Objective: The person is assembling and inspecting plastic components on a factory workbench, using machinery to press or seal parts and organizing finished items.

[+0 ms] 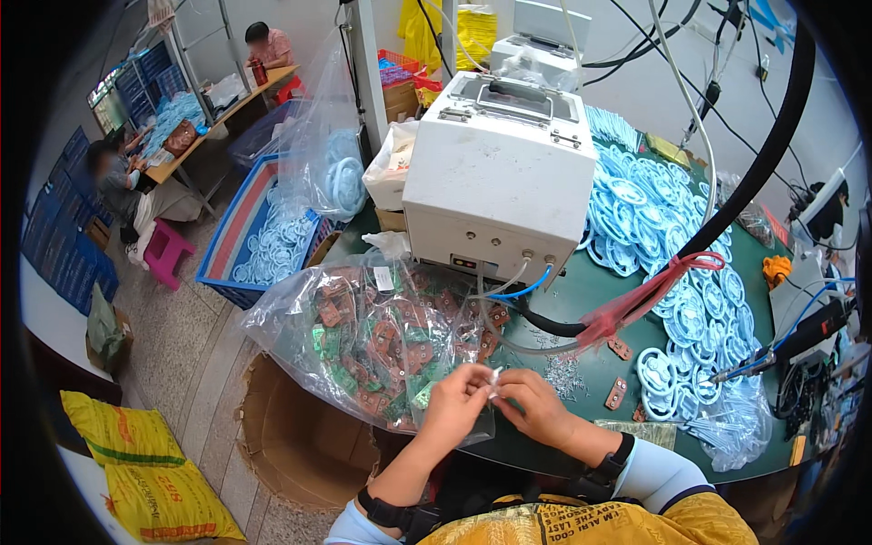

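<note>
Left hand (457, 401): fingers pinching white piece (494, 383).
Right hand (538, 409): fingers pinching same piece.
Bag (289, 329): beside left hand.

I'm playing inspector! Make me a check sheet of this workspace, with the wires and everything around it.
Surface: green tabletop, largely covered.
Job's things: small whitish piece, too small to identify; clear bag holding brown and green pieces.
Clutter: tiny metal bits scattered near a loose brown piece; light-blue coils heaped at right.
Grips: left grip and right grip, both bare hands, appear to pinch the small whitish piece together.
Cables: thick black hose arching over the table; blue tube at the white machine.
Surroundings: yellow sacks and purple stool at left.
</note>
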A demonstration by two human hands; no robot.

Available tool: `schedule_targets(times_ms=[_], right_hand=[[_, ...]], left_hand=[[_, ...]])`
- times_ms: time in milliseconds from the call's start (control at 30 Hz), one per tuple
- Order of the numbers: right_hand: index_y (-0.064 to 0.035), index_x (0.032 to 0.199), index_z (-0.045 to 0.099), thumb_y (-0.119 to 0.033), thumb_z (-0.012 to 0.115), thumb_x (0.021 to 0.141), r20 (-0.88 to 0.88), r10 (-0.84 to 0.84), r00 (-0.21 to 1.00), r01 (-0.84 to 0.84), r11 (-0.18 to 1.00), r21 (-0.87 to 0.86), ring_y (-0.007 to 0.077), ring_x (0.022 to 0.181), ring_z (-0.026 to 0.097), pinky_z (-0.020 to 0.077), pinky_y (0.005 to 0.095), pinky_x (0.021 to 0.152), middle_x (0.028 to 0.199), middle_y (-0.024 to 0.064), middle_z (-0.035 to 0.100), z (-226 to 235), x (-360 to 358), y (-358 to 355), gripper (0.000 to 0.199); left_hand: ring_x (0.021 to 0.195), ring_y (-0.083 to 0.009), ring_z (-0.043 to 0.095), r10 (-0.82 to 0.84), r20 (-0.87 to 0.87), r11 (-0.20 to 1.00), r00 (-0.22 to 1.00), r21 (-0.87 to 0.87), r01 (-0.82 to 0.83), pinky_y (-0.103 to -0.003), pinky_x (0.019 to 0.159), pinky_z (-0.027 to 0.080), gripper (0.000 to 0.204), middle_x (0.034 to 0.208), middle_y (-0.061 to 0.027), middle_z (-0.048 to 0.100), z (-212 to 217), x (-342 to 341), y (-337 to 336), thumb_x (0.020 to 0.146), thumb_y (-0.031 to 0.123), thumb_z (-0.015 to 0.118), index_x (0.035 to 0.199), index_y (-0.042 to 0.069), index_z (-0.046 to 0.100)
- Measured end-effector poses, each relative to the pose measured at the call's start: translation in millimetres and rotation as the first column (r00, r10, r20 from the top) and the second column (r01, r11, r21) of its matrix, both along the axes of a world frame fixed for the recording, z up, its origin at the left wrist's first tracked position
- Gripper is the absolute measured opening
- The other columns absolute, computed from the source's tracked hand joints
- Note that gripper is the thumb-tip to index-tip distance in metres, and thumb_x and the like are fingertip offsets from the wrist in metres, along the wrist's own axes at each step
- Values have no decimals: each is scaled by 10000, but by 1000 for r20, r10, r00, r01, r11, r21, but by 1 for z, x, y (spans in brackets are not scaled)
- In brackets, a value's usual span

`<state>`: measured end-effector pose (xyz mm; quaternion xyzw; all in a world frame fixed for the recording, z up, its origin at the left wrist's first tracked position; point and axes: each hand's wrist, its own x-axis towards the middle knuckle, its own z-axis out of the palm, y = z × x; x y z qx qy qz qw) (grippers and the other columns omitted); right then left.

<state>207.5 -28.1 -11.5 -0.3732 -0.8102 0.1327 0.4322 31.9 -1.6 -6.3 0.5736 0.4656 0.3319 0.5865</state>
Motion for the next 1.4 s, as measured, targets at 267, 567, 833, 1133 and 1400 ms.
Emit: schedule_targets(times_ms=[267,567,833,1133,1400], right_hand=[[-53,1077,589,-32,717,752,214,-209,954,245,957,-156,325,1033,581,454,419,876,1117,132,604,1,30,-24,350],[-49,1107,595,-29,711,749,280,-228,932,264,960,-97,336,1082,561,424,443,909,1178,133,587,19,43,-41,376],[-48,1069,615,-9,705,745,296,-273,915,310,947,-85,325,1043,575,437,421,878,1140,126,605,20,47,-58,339],[-45,1072,616,-77,716,761,383,-249,890,306,947,-97,304,1028,566,424,421,848,1114,114,609,10,32,-38,328],[-74,1010,642,-195,739,756,653,-305,693,432,901,-38,269,918,512,388,404,779,908,62,527,-10,18,-1,298]], left_hand=[[778,-242,652,310,28,840,950,460,-288,-320,683,506,116,870,-127,633,7,14,29,854,28,610,966,1,624],[511,-130,579,122,143,983,982,-152,-100,-244,391,421,263,906,-139,678,-4,23,144,946,153,565,1117,-36,632],[463,-94,464,185,402,966,897,-242,-90,-226,383,318,185,763,-118,678,-22,31,155,907,139,628,972,-31,660],[451,-90,446,240,467,958,851,-254,-131,-232,395,307,157,623,-31,561,-23,36,151,883,137,659,834,-12,666],[471,-73,475,142,448,970,883,-241,-35,-217,402,350,182,698,-47,619,-17,15,146,905,143,631,960,-23,681]])
